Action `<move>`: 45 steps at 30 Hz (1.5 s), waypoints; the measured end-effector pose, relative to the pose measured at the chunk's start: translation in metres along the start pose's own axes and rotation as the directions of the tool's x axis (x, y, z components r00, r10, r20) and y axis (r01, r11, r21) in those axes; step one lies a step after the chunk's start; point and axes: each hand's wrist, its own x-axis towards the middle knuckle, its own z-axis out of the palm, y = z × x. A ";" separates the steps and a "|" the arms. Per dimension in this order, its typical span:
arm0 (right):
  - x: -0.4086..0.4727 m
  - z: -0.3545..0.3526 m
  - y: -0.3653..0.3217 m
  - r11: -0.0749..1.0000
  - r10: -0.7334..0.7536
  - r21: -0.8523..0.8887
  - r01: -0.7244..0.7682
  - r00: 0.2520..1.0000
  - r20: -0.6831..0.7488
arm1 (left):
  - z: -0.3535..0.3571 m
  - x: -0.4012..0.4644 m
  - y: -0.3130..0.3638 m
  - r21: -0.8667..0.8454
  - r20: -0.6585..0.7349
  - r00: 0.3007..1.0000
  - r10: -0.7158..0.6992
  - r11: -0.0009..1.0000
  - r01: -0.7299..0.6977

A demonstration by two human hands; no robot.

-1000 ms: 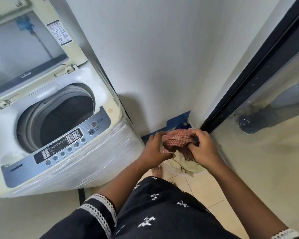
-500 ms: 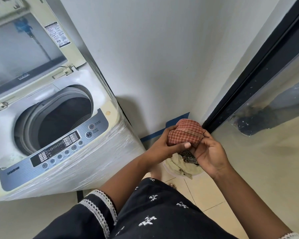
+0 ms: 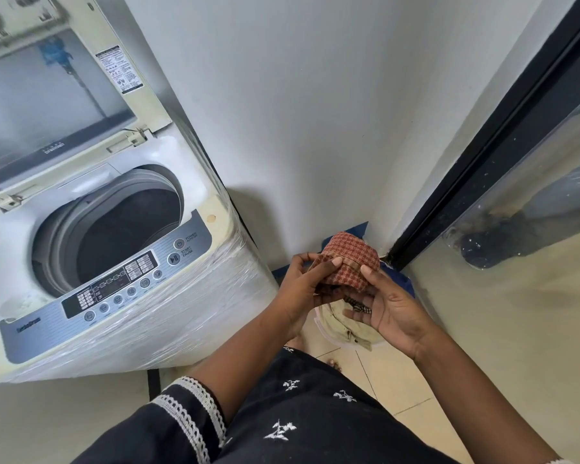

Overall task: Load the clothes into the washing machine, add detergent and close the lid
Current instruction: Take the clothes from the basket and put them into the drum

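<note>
Currently held: red checked cloth [image 3: 349, 262], bunched, between both hands, above the laundry tub [image 3: 342, 324] on the floor
Key relation: washing machine [image 3: 121, 296] drum opening [image 3: 114, 226] lies up-left of the cloth, lid [image 3: 57, 95] raised; left hand nearer
Cloth axis: wadded, none clear
Left hand [image 3: 303, 289]: thumb and fingers pinching cloth's left edge
Right hand [image 3: 387, 308]: palm up, thumb on cloth, fingers curled beneath
Next, likely: swing left, drop into drum

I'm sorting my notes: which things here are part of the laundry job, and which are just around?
Job: red checked cloth, left hand, right hand, washing machine, open lid, laundry tub.
Around: blue tape, black door frame.
</note>
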 end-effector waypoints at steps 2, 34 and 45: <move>0.001 0.002 0.002 1.000 0.029 0.004 -0.029 1.000 0.007 | -0.004 -0.001 0.001 0.055 -0.029 1.000 0.000 0.998 0.002; 0.141 0.259 0.052 0.951 0.104 -0.302 -0.067 0.989 0.108 | -0.263 -0.012 0.117 -0.050 -0.292 0.927 0.234 0.965 -0.259; 0.236 0.377 0.112 0.799 0.155 -0.596 -0.085 0.986 0.066 | -0.398 0.006 0.155 -0.145 -0.364 0.924 0.115 0.973 -0.178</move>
